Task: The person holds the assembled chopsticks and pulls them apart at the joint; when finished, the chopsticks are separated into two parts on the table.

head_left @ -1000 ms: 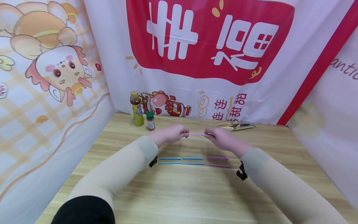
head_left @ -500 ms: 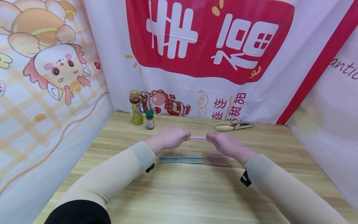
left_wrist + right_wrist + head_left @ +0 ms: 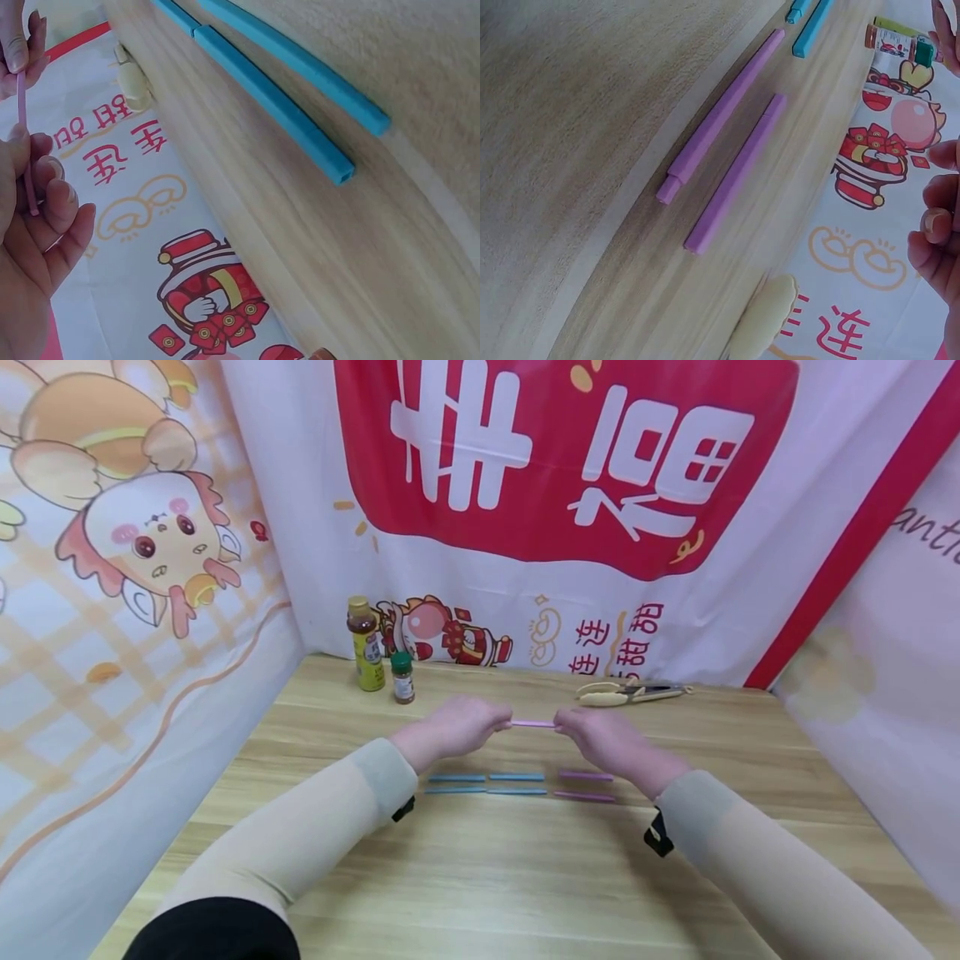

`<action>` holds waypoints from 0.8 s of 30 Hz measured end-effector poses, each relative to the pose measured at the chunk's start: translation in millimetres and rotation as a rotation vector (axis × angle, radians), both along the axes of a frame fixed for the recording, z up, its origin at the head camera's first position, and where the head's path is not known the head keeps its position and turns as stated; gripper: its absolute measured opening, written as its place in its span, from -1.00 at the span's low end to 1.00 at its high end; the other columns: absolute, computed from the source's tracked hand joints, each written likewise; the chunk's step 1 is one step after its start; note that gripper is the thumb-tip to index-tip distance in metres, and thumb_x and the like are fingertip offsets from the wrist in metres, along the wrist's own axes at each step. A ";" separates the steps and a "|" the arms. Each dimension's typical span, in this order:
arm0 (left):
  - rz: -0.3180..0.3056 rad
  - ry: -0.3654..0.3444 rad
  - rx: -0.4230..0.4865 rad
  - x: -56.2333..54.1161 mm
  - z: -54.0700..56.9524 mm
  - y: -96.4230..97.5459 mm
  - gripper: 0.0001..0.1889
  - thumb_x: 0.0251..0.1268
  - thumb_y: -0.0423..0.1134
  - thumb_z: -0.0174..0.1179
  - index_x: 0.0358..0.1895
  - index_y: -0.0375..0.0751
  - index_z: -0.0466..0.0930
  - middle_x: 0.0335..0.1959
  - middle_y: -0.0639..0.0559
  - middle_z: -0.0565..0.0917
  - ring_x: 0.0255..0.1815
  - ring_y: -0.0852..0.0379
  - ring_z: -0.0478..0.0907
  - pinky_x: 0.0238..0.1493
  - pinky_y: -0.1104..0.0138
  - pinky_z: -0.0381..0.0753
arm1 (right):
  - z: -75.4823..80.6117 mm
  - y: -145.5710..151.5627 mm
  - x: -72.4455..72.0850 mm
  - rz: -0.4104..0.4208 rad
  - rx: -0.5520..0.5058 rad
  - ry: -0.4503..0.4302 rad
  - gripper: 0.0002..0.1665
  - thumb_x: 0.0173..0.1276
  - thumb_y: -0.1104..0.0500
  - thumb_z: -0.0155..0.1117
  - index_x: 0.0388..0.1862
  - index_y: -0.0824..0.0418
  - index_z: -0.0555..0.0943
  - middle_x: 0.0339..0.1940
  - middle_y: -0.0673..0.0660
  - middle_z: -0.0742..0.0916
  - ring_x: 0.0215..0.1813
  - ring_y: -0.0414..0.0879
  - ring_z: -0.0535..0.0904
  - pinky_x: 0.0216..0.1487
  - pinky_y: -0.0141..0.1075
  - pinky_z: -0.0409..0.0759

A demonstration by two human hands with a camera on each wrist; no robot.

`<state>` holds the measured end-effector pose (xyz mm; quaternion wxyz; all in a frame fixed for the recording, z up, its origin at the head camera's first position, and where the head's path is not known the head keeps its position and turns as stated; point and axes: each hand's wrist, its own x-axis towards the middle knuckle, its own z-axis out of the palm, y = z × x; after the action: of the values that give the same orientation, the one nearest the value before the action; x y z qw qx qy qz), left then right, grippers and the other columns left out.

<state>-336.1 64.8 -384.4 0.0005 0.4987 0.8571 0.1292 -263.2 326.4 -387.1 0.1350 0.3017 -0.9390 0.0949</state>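
Over the far half of the table, my left hand (image 3: 459, 727) pinches one end of a thin pink-purple chopstick piece (image 3: 533, 723). My right hand (image 3: 611, 745) pinches its other end, so the piece spans level between them. In the left wrist view, the left fingers and thumb close round the chopstick piece (image 3: 22, 105). Below the hands lie two purple chopstick pieces (image 3: 739, 180), one with a narrow plug at its end. To their left, several blue chopstick pieces (image 3: 277, 109) lie in two rows; one shows a square hollow end.
A yellow-labelled bottle (image 3: 367, 652) and a small green-capped jar (image 3: 402, 681) stand at the back left of the wooden table (image 3: 480, 868). Tongs with cream tips (image 3: 603, 699) lie at the back right. Printed cloth (image 3: 555, 527) hangs behind and at both sides.
Both hands have shifted slightly right and nearer to the laid-out pieces, still holding the purple piece between them. More of the tongs shows now. The pieces on the table have not moved.
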 end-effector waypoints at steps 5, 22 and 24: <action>-0.008 -0.012 0.013 0.4 1.4 1.2 -0.77 0.58 -0.03 -0.07 -0.31 0.09 0.46 -0.58 0.19 0.45 -0.56 0.21 0.39 -0.42 0.36 0.44 | 1.7 1.1 0.6 -0.008 -0.010 -0.027 -0.93 0.44 0.23 0.23 -0.26 0.07 0.60 -0.43 -0.12 0.66 -0.45 -0.26 0.51 -0.33 -0.31 0.58; -0.018 -0.004 0.025 3.0 3.4 4.3 -0.77 0.58 -0.06 -0.04 -0.34 0.07 0.46 -0.60 0.19 0.44 -0.56 0.23 0.37 -0.40 0.36 0.43 | 4.9 4.1 4.3 -0.007 -0.012 -0.030 -0.91 0.46 0.22 0.22 -0.29 0.05 0.58 -0.45 -0.13 0.66 -0.45 -0.25 0.54 -0.36 -0.32 0.58; -0.018 -0.005 0.030 3.0 3.2 4.0 -0.77 0.57 -0.08 -0.03 -0.35 0.08 0.46 -0.60 0.19 0.44 -0.56 0.22 0.37 -0.40 0.35 0.44 | 4.9 4.1 4.4 -0.001 -0.015 -0.028 -0.91 0.47 0.21 0.21 -0.28 0.05 0.59 -0.44 -0.13 0.67 -0.43 -0.25 0.56 -0.35 -0.31 0.58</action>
<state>-333.1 68.8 -381.2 -0.0035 0.5061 0.8505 0.1433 -258.8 330.5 -382.2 0.1242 0.2987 -0.9403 0.1058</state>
